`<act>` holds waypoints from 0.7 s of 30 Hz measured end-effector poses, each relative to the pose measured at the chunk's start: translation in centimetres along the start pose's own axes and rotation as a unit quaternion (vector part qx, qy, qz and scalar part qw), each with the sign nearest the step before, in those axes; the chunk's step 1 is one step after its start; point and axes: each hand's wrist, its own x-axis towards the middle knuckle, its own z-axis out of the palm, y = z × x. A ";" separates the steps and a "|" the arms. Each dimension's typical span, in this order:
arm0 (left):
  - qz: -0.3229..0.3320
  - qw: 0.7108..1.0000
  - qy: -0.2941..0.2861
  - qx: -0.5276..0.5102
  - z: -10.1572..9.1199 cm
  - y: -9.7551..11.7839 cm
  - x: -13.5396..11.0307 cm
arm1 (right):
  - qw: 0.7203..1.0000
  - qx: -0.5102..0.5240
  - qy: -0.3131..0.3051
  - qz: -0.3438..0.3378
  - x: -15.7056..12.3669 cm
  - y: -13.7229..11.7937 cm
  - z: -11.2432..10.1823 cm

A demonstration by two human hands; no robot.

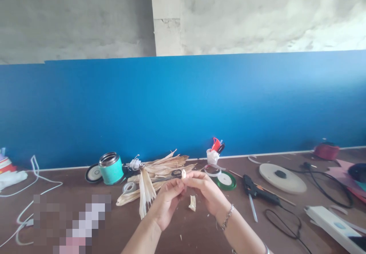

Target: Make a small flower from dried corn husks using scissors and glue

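Observation:
Close together over the brown table, my left hand [170, 197] and my right hand [202, 187] pinch a small pale piece of dried corn husk [183, 174] between their fingertips. Most of that piece is hidden by the fingers. Below them a loose cream scrap of husk [192, 203] lies on the table. Just left of and behind the hands spreads a pile of dried corn husks [166, 166], with one fanned, slit husk [147, 189] at its front. Scissors [175, 173] rest partly hidden behind the fingers.
A turquoise flask [111, 171] and a roll of tape [129, 187] stand at left. At right are a green ribbon spool [226, 180], a black glue gun [257, 191], a pale disc [282, 178] and a white power strip [333, 225]. Behind rises a blue panel [183, 105].

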 end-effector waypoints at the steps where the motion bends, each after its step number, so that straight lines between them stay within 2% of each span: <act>1: 0.002 1.000 0.001 0.004 0.0 0.0 0.0 | 1.000 0.005 -0.002 0.004 0.0 0.0 0.0; 8: -0.010 0.998 0.052 0.034 -0.8 -0.3 0.4 | 0.999 0.011 0.034 -0.003 0.2 0.0 -0.1; 15: -0.022 0.998 0.049 0.028 -0.8 -0.2 0.5 | 0.997 -0.007 0.082 -0.008 0.4 0.0 0.0; 21: -0.030 0.995 0.078 0.053 -0.6 0.0 0.3 | 0.998 -0.021 0.058 -0.003 0.3 0.2 -0.2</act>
